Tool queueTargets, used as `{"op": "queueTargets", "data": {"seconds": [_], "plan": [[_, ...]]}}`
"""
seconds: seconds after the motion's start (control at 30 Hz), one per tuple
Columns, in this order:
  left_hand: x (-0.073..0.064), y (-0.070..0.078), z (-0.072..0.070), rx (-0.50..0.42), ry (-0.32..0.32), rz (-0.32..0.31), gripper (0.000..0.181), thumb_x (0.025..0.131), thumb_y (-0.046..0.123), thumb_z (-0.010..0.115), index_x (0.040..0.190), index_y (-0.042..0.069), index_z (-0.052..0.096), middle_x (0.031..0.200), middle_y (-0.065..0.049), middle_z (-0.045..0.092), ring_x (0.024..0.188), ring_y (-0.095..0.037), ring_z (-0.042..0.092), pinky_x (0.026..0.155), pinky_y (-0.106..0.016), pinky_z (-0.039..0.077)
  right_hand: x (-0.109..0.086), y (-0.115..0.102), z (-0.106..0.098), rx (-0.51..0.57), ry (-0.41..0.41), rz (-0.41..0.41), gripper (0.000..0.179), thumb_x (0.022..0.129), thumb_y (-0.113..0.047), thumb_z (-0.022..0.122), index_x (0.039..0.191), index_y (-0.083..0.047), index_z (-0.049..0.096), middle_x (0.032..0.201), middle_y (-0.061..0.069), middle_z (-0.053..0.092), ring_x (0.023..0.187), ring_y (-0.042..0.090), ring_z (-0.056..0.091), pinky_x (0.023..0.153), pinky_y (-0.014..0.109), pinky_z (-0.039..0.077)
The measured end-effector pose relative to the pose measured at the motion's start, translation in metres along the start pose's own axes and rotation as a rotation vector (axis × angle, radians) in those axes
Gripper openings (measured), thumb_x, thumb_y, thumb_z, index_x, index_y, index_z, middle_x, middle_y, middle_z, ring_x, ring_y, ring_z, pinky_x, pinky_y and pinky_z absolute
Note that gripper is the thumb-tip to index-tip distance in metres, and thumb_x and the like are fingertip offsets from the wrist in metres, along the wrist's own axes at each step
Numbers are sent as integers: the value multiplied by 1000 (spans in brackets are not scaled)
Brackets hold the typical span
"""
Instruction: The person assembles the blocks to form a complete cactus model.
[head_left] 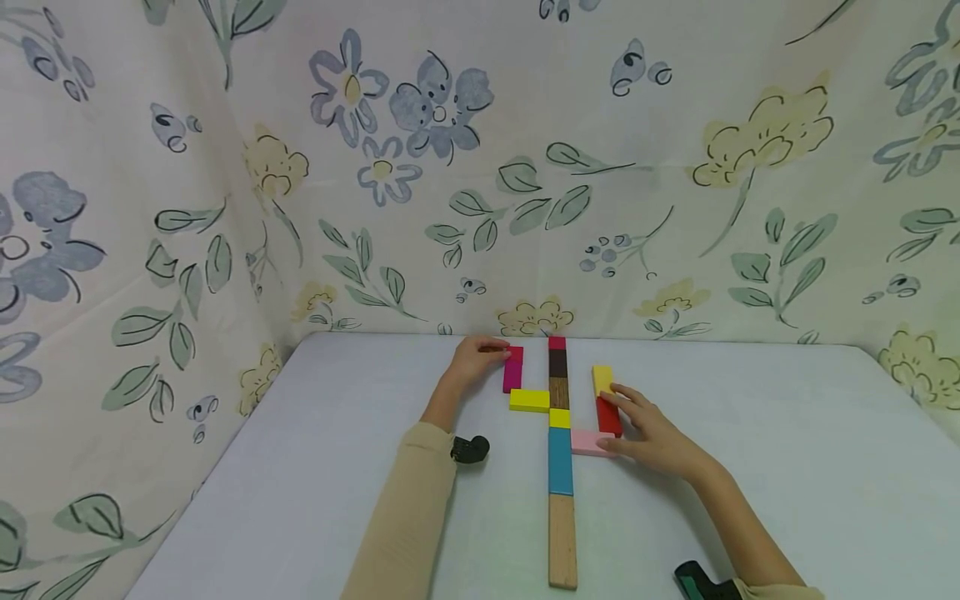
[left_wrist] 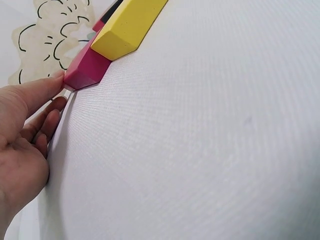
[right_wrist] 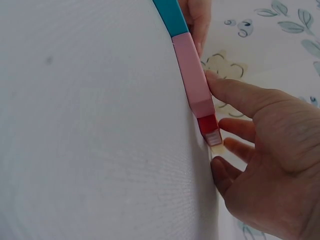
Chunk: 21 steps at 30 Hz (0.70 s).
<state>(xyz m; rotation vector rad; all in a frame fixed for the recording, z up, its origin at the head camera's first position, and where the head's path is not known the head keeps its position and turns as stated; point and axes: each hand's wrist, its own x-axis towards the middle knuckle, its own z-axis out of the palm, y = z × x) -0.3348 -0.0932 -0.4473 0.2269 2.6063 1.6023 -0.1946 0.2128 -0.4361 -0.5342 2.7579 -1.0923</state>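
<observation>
Coloured wooden blocks form a flat figure on the white table. My left hand (head_left: 476, 360) is at its upper left, fingertips at a small red block (head_left: 514, 353) above a magenta block (head_left: 512, 377). In the left wrist view the thumb meets the magenta block's end, beside a yellow block (left_wrist: 125, 30). On the other side, my right hand (head_left: 656, 437) has its thumb at the end of a pink block (head_left: 590, 442). Its outstretched fingers lie along a red block (head_left: 609, 417) and the yellow block (head_left: 602, 379) above it.
A central column runs from a red block (head_left: 557, 342) through dark brown (head_left: 558, 362), brown (head_left: 558, 392), yellow (head_left: 559, 418) and blue blocks (head_left: 560, 461) to a plain wood block (head_left: 562, 542). Patterned cloth (head_left: 465, 108) hangs behind the table (head_left: 300, 500). Black straps show at both wrists.
</observation>
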Motion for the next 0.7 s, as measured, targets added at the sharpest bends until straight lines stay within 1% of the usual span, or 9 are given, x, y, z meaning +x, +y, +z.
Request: {"op": "queueTargets", "data": {"seconds": [0.2,0.47,0.57,0.63,0.7], "plan": [[-1,0,-1,-13,-2,0,29,101,11,70,126,-2,74,126,-18,72,118,-32,64,109,-40,52,0,0,0,9,-3,2,82,90,-32,81,156,2,45,165,32,28,147,58,27,104,74,46],[-3,-1,-3,-34,0,-10,30,102,14,71,128,0,74,126,-17,71,117,-31,64,108,-38,53,-1,-1,1,13,-2,-5,82,90,-32,82,155,2,45,165,32,29,148,58,28,105,74,44],[-5,0,-5,-40,-2,-12,31,102,14,70,129,0,73,128,-17,71,120,-32,64,110,-39,52,-1,-3,1,12,-1,1,83,90,-32,81,156,2,45,165,32,29,148,58,28,106,74,44],[-7,0,-8,-39,-2,-25,31,103,16,69,130,1,72,130,-16,71,122,-31,63,110,-39,52,-1,-4,0,16,1,9,83,91,-33,81,156,2,44,165,32,29,148,57,29,107,72,45],[-10,1,-11,-33,2,-37,32,104,17,68,131,2,72,132,-15,70,123,-31,63,110,-39,52,-1,-6,-2,23,13,10,82,91,-32,81,156,3,44,164,32,31,147,56,33,106,69,47]]}}
